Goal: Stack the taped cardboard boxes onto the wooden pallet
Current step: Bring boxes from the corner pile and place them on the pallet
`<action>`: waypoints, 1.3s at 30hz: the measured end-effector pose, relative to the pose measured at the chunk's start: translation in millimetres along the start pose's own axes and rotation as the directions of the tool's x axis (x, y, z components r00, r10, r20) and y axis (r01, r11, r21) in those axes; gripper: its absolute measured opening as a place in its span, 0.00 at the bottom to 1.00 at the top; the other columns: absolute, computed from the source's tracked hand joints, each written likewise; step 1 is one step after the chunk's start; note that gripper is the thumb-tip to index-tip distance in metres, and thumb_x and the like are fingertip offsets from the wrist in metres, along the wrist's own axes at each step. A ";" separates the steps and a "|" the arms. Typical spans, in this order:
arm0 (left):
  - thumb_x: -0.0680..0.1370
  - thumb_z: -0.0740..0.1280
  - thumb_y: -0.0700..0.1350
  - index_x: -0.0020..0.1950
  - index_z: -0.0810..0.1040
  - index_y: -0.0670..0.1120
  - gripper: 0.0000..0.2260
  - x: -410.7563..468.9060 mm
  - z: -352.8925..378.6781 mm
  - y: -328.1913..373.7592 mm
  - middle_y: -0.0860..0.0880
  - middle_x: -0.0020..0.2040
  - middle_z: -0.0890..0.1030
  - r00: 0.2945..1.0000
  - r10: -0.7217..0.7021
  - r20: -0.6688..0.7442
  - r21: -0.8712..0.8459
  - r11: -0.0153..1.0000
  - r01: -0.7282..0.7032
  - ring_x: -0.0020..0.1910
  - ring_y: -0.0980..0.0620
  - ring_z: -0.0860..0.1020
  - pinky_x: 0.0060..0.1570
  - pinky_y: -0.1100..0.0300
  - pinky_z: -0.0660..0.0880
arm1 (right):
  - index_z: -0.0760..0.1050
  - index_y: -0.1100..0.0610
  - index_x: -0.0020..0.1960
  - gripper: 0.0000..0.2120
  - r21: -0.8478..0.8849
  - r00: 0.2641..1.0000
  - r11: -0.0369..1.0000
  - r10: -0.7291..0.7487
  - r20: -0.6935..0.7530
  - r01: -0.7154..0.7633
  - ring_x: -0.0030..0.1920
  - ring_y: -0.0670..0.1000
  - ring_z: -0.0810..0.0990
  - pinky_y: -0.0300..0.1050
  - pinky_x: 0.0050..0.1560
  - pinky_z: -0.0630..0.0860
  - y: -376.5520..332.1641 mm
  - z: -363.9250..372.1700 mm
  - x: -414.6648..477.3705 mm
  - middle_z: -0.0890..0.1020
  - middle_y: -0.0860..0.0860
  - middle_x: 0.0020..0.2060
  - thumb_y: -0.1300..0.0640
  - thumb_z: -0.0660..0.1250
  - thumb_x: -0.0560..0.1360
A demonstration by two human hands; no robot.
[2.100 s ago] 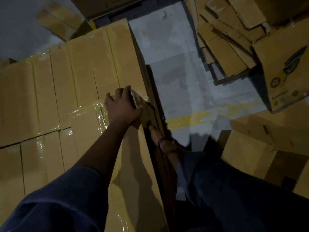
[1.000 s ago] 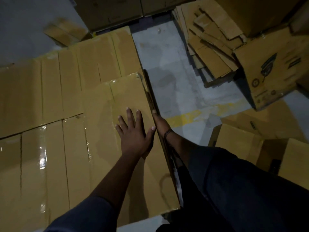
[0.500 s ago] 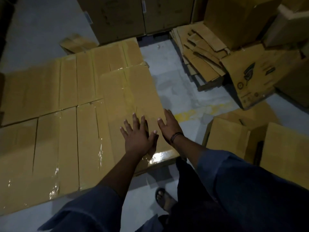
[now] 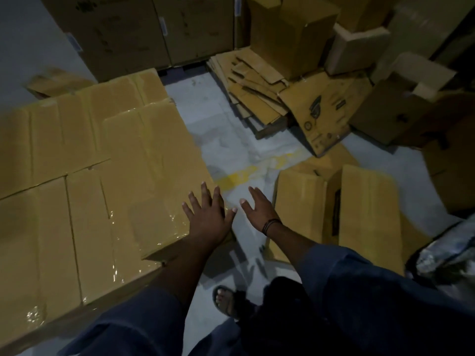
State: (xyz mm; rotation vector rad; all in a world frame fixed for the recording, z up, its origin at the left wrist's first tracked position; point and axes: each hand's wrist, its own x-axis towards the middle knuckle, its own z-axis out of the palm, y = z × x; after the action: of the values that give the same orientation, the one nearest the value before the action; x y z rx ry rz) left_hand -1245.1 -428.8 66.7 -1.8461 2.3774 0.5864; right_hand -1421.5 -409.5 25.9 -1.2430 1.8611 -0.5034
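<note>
Your left hand (image 4: 208,217) is open, fingers spread wide, over the near right corner of the top taped box (image 4: 149,160), gripping nothing. Can't tell if the palm presses it or is just off it. Your right hand (image 4: 257,209) is open too, fingers fanned, over bare floor (image 4: 231,129) just beside that box, touching nothing

Progress, my read: the top taped box lies flat on the lower layer of boxes (image 4: 46,222), a bit skewed to their seams, so this placement looks done. It looks like the first box of a new tier. The wooden pallet isn't visible, presumably under the stack. Left to do: the cartons on the floor (image 4: 300,209) to your right, near the yellow line (image 4: 246,173). Can't tell their count or if they're taped. Further out, the flattened cardboard (image 4: 257,80) and loose boxes (image 4: 385,106) don't look stack-ready

Versus half a second ago: both your palms were on the box. Now your right hand is off it and your left has slid to the corner. The box itself hasn't moved
</note>
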 end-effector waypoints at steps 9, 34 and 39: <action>0.80 0.45 0.72 0.85 0.51 0.52 0.38 -27.5 45.4 91.9 0.44 0.85 0.40 0.985 0.170 0.017 0.069 0.983 -0.171 0.81 0.30 0.44 0.76 0.29 0.43 | 0.53 0.51 0.83 0.34 -0.022 0.993 0.998 0.054 -0.109 -0.056 0.81 0.52 0.52 0.53 0.79 0.56 81.5 -58.9 -60.9 0.52 0.51 0.82 0.38 0.58 0.83; 0.82 0.51 0.70 0.85 0.49 0.52 0.37 -42.2 171.3 339.0 0.43 0.85 0.40 0.820 0.435 0.372 0.097 0.860 -0.501 0.81 0.31 0.48 0.77 0.32 0.47 | 0.53 0.52 0.82 0.36 -0.185 0.849 0.844 0.443 -0.289 -0.503 0.80 0.59 0.55 0.57 0.74 0.63 361.0 -237.7 -213.3 0.53 0.55 0.82 0.40 0.61 0.81; 0.82 0.50 0.71 0.85 0.48 0.53 0.37 3.7 195.8 363.1 0.44 0.85 0.39 0.786 0.440 0.435 0.081 0.850 -0.520 0.82 0.31 0.48 0.77 0.32 0.47 | 0.54 0.54 0.82 0.37 -0.241 0.844 0.821 0.445 -0.300 -0.518 0.78 0.62 0.58 0.59 0.73 0.64 391.3 -254.2 -178.1 0.56 0.58 0.81 0.40 0.62 0.80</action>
State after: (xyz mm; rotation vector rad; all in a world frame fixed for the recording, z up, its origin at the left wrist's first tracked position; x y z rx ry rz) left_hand -1623.4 -291.6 -24.2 -0.9057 2.4905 0.6571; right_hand -1816.9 -109.1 -27.8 -0.8641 2.4312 -0.0671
